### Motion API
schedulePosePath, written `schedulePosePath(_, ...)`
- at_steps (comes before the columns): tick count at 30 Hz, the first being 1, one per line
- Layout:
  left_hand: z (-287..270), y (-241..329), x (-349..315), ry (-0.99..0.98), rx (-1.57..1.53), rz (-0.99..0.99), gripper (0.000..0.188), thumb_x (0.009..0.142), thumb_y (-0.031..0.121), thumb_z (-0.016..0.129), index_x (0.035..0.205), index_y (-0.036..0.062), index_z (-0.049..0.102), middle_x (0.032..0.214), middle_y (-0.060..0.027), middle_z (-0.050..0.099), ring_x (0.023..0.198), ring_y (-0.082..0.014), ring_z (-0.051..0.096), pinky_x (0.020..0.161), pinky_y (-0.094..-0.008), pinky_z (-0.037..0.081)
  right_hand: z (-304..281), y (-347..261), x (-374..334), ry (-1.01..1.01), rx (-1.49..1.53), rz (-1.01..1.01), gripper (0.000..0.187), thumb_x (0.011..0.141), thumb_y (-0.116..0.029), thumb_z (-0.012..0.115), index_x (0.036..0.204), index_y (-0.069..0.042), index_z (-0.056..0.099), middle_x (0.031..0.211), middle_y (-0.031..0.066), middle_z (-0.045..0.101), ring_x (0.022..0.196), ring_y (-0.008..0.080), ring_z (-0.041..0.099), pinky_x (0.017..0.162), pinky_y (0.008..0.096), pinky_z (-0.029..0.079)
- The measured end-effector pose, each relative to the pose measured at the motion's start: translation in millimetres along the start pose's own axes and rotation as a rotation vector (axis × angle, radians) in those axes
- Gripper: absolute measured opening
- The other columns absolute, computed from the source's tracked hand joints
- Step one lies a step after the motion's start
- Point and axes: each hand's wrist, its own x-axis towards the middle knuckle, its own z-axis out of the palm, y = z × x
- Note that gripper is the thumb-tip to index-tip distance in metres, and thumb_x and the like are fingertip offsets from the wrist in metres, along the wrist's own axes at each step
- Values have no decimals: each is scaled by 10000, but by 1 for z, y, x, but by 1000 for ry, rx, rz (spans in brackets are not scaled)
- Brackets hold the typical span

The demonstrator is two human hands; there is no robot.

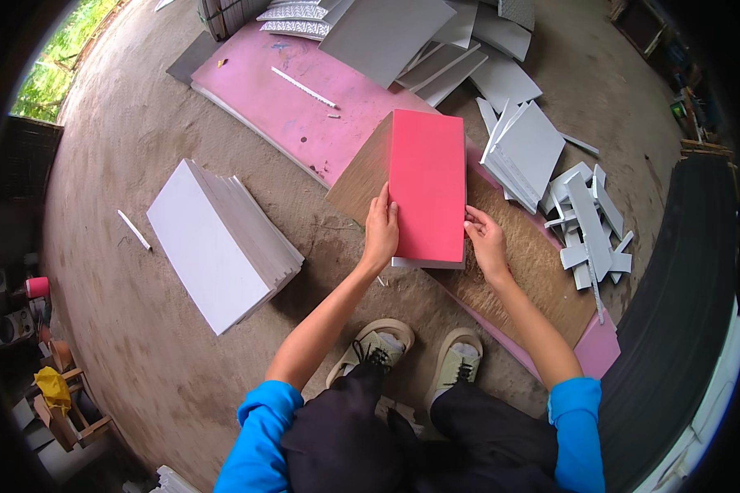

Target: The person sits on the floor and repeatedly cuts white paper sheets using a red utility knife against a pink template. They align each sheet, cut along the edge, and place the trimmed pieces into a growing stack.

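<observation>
A smooth red rectangular board [427, 181] lies in front of me, its long sides pointing away from me. A pale edge [427, 264] shows beneath its near end; whether that is one sheet or several I cannot tell. My left hand [380, 232] grips the board's left side, with the thumb against the edge. On the opposite side, the fingers and thumb of my right hand [487, 240] pinch the right edge near the close corner. Under all this is a brown wooden board [501, 275], which rests across a long pink panel [304, 107].
To the left stands a neat stack of white boards [210, 246]. Several grey-white sheets [524, 152] lean at the right, beside a heap of white offcuts [588, 222]. Larger grey panels [386, 37] lie at the far end. A thin white strip [134, 230] is on the floor.
</observation>
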Motion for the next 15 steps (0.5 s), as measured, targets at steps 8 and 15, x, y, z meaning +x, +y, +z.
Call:
schedulePosePath(8,-20,0,3,-195,124,-1,501,805,92,618,1284,48,476,1123,-118,520,958,-203,564,849,-324,455,-5,33,-4,16,-24,-16,316,851,-34,560,1167,-14,560,1027,90,604,882,142,599,790,268,511)
schedulePosePath(15,-24,-4,5,-232,161,10,523,770,72,643,1271,54,494,1166,-122,492,919,-173,576,833,-310,464,-4,27,-7,32,-68,4,319,849,-30,559,1168,-19,562,1011,94,606,897,149,599,797,273,512)
